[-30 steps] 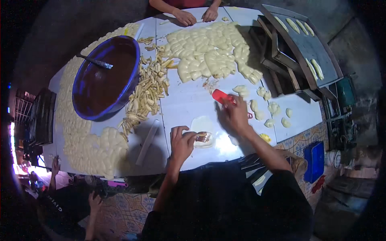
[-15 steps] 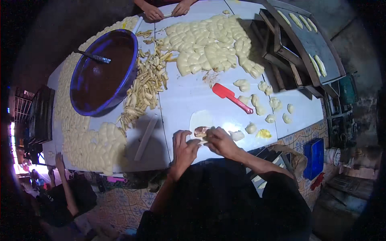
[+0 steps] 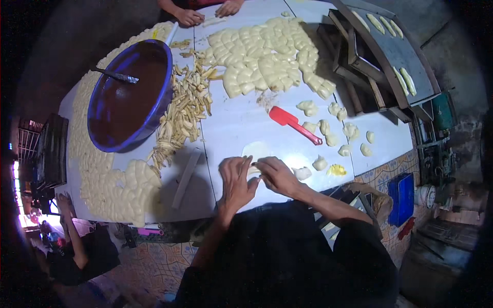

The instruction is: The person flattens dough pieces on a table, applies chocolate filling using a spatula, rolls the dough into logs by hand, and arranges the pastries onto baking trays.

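A thin, flattened piece of dough (image 3: 255, 149) lies on the white table in front of me. My left hand (image 3: 236, 184) and my right hand (image 3: 279, 177) meet over its near end, fingers closed on the rolled edge. Most of that roll is hidden under my fingers, and the brown filling is out of sight. Just right of my right hand sits a whitish lump of dough (image 3: 302, 173), with another dough ball (image 3: 320, 163) beyond it. A red spatula (image 3: 295, 124) lies farther off, near several small dough pieces (image 3: 351, 131).
A blue basin (image 3: 163, 102) of brown mixture stands at the left beside heaped pale yellowish slices (image 3: 177, 120). Dough pieces (image 3: 257, 56) cover the far table. Stacked metal trays (image 3: 395, 56) stand far right. Co-workers' hands (image 3: 228, 7) show at the far edge and lower left.
Both hands have moved a little away from me and closer together, folding the dough's near edge over the brown filling. The far co-worker's hands have drawn back off a dough strip.
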`<move>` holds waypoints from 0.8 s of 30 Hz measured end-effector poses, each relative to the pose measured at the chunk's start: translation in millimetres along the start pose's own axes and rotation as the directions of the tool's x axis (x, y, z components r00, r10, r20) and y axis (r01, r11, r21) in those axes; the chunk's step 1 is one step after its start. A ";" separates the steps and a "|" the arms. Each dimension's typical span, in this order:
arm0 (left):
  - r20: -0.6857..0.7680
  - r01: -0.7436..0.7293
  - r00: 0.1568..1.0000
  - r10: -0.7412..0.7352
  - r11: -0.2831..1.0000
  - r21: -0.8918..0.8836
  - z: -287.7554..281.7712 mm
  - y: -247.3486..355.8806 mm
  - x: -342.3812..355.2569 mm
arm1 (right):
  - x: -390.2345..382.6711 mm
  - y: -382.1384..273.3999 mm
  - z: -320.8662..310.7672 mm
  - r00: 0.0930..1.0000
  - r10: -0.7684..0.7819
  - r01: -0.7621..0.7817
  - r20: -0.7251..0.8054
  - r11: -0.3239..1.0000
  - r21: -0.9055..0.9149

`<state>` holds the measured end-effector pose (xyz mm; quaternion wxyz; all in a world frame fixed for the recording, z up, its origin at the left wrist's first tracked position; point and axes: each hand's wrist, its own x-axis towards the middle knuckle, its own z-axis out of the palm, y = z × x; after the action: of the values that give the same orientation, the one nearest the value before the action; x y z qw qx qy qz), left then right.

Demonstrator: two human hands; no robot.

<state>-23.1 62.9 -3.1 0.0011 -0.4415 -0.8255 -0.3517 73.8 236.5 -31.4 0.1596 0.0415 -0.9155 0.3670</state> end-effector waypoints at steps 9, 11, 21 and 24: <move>0.053 0.054 0.996 -0.074 0.948 0.313 17.6 -5.2 -21.3 | -9.8 -12.4 9.6 0.960 0.235 -0.261 -0.154 0.949 -0.177; 0.205 0.086 0.964 -0.169 0.929 0.359 25.4 -11.4 -20.6 | -7.7 -21.2 23.2 0.946 0.322 -0.306 0.036 0.924 -0.228; -0.093 0.268 0.960 -0.264 0.963 0.031 39.5 -80.9 122.1 | 130.9 56.3 1.4 0.857 0.339 -0.305 -0.387 0.941 0.149; 0.083 0.172 0.984 -0.155 0.950 -0.259 20.8 -70.3 79.4 | 81.9 42.1 -18.2 0.907 0.363 -0.346 -0.213 0.932 0.110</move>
<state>-116.4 107.3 -34.7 -0.1125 -0.3783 -0.8044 -0.4440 -6.9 282.9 -20.4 0.1935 -0.1626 -0.8698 0.4238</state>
